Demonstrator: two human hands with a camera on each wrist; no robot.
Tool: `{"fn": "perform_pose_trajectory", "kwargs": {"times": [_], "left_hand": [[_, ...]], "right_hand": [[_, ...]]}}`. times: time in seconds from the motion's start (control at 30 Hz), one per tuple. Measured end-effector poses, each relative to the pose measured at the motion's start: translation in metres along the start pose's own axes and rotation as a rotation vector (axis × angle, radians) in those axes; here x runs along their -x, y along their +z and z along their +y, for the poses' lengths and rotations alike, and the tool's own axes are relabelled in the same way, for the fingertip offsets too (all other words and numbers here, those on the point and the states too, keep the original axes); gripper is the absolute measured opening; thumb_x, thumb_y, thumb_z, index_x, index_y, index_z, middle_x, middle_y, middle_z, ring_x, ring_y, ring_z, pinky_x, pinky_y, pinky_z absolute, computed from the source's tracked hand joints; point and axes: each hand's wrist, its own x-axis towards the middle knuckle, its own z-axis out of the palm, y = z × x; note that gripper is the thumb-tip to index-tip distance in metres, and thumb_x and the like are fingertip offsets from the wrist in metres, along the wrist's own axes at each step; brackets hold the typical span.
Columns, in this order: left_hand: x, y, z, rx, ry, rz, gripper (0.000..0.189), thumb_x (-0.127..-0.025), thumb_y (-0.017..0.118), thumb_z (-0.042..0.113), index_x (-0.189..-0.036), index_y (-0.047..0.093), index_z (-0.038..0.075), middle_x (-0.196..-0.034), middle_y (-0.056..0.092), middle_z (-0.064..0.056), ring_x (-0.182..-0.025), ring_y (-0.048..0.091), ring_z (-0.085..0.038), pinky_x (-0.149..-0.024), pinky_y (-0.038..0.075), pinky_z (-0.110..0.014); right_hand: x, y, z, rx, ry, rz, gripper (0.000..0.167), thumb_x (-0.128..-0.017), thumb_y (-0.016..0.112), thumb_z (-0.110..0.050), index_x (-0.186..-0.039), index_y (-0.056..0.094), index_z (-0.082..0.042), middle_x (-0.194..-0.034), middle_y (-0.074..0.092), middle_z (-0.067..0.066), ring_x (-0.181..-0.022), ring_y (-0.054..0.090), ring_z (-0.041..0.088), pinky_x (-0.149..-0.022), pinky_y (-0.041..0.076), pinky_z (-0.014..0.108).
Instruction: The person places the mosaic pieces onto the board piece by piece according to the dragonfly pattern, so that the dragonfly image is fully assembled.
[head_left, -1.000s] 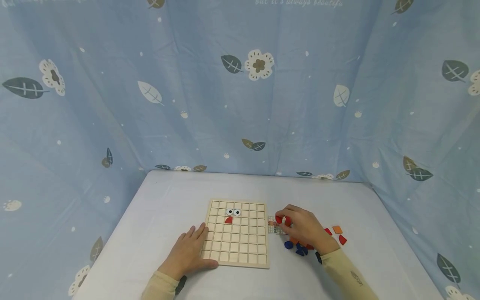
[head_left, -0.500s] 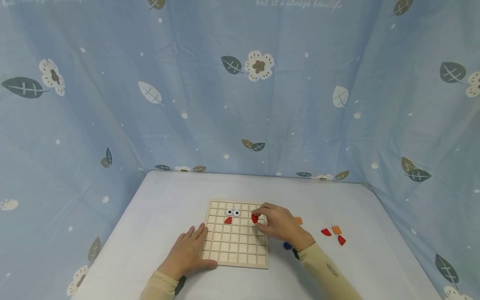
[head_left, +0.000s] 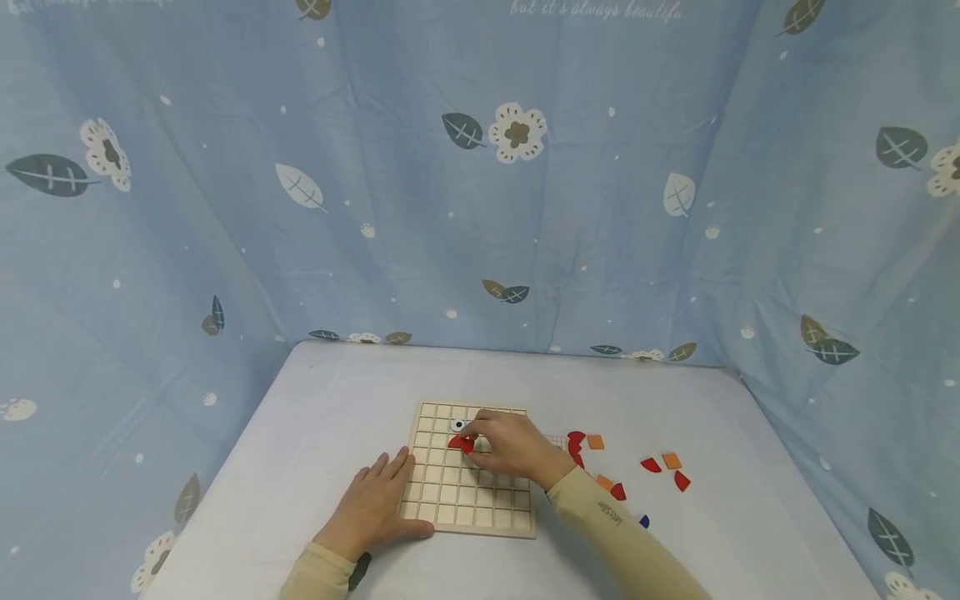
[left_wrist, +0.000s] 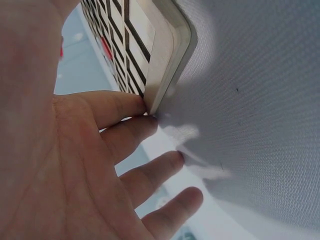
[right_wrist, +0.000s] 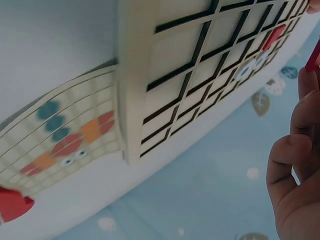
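Note:
A wooden grid board (head_left: 472, 517) lies on the table. My left hand (head_left: 373, 505) rests at its left edge, fingers extended; in the left wrist view the index and middle fingertips touch the board's corner. Over the upper part of the grid, my right hand (head_left: 517, 450) pinches a red quarter-circle tile (head_left: 467, 446) between thumb and fingers. Just left of that sits another red quarter-circle tile (head_left: 453, 442) in a cell. Above it is a round eye tile (head_left: 458, 425); its twin is mostly covered by the right hand in the head view, but the right wrist view shows both eye tiles (right_wrist: 245, 69).
A printed pattern card (right_wrist: 100, 102) lies against the board's right side. Beyond it are scattered red quarter-circle tiles (head_left: 651, 465), orange square tiles (head_left: 596, 442) and a blue tile (head_left: 644, 522). A patterned blue curtain (head_left: 420, 242) surrounds the table's back and sides.
My right hand has carried the red quarter-circle tile leftward from the loose pieces to beside the red tile on the board. My left hand has stayed at the board's edge.

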Motion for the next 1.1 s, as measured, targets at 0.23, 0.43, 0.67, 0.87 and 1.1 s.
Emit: {"fn": "perform_pose_trajectory", "kwargs": {"times": [0.23, 0.43, 0.67, 0.87, 1.1], "left_hand": [[0.001, -0.001, 0.0, 0.002, -0.001, -0.009, 0.12, -0.069, 0.073, 0.078, -0.152, 0.041, -0.002, -0.159, 0.037, -0.019, -0.143, 0.035, -0.049, -0.112, 0.033, -0.065], [0.001, -0.001, 0.0, -0.005, 0.01, 0.001, 0.12, -0.069, 0.072, 0.079, -0.152, 0.041, -0.002, -0.159, 0.037, -0.019, -0.143, 0.035, -0.049, -0.112, 0.034, -0.065], [0.001, -0.001, 0.0, -0.006, 0.008, -0.002, 0.12, -0.069, 0.073, 0.078, -0.152, 0.041, -0.003, -0.159, 0.037, -0.019, -0.142, 0.036, -0.049, -0.112, 0.034, -0.065], [0.002, -0.002, 0.002, -0.01, 0.015, -0.001, 0.12, -0.069, 0.073, 0.077, -0.152, 0.041, -0.004, -0.158, 0.038, -0.021, -0.141, 0.037, -0.05, -0.11, 0.036, -0.065], [0.002, -0.003, 0.002, -0.004, 0.013, 0.009, 0.12, -0.069, 0.074, 0.076, -0.151, 0.041, -0.004, -0.158, 0.039, -0.021, -0.141, 0.038, -0.05, -0.11, 0.036, -0.064]], "right_hand": [[-0.016, 0.01, -0.004, 0.002, -0.001, -0.055, 0.023, -0.09, 0.076, -0.03, -0.112, 0.077, -0.024, -0.101, 0.067, -0.011, -0.09, 0.065, 0.006, -0.076, 0.055, 0.024], [-0.022, 0.018, -0.006, 0.014, 0.013, -0.085, 0.019, -0.091, 0.076, -0.032, -0.109, 0.077, -0.027, -0.099, 0.066, -0.014, -0.087, 0.062, 0.003, -0.071, 0.054, 0.023], [-0.023, 0.025, -0.007, 0.024, 0.004, -0.1, 0.017, -0.092, 0.075, -0.031, -0.109, 0.077, -0.027, -0.099, 0.066, -0.014, -0.085, 0.06, 0.0, -0.071, 0.054, 0.022], [-0.022, 0.025, -0.006, 0.011, 0.021, -0.125, 0.017, -0.09, 0.077, -0.03, -0.108, 0.078, -0.029, -0.099, 0.065, -0.014, -0.085, 0.059, -0.001, -0.072, 0.054, 0.021], [-0.023, 0.027, -0.004, 0.01, 0.027, -0.154, 0.021, -0.088, 0.079, -0.032, -0.109, 0.078, -0.029, -0.1, 0.064, -0.014, -0.086, 0.059, 0.0, -0.074, 0.054, 0.021]]}}
